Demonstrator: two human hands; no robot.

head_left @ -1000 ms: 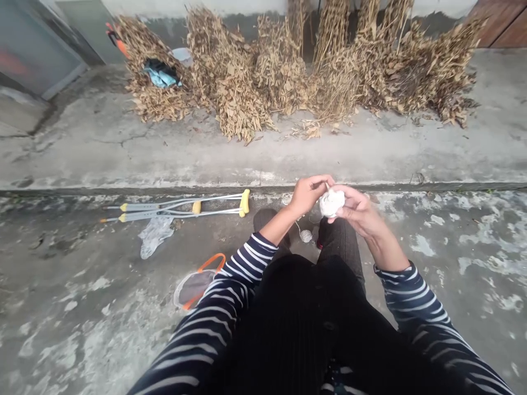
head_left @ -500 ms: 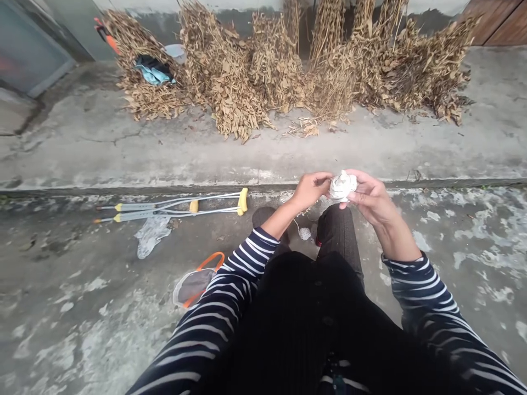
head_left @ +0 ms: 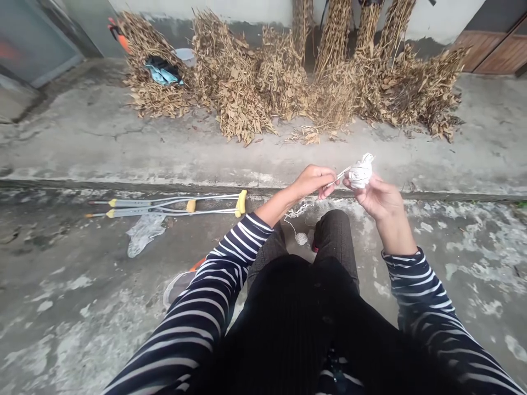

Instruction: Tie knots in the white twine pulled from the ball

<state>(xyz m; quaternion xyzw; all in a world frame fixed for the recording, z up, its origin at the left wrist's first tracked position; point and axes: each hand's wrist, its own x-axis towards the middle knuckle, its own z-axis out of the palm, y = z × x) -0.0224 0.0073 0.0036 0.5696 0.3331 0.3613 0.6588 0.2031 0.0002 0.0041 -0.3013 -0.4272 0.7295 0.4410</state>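
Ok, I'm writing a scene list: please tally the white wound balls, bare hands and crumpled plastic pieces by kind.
White wound balls: 2, held ball and ground ball
Bare hands: 2, left hand and right hand
Crumpled plastic pieces: 1
Total: 5

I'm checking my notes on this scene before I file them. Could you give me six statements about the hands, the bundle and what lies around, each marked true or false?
1. The right hand holds a white bundle. True.
2. The bundle lies on the ground. False: it is held up above the ground.
3. A cord runs between the bundle and the left hand. True.
4. The cord is red. False: it is white.
5. A plastic bag lies next to the crutches, and dried plants are on the ledge. True.
6. The crutches are on the ledge. False: they are on the ground below it.
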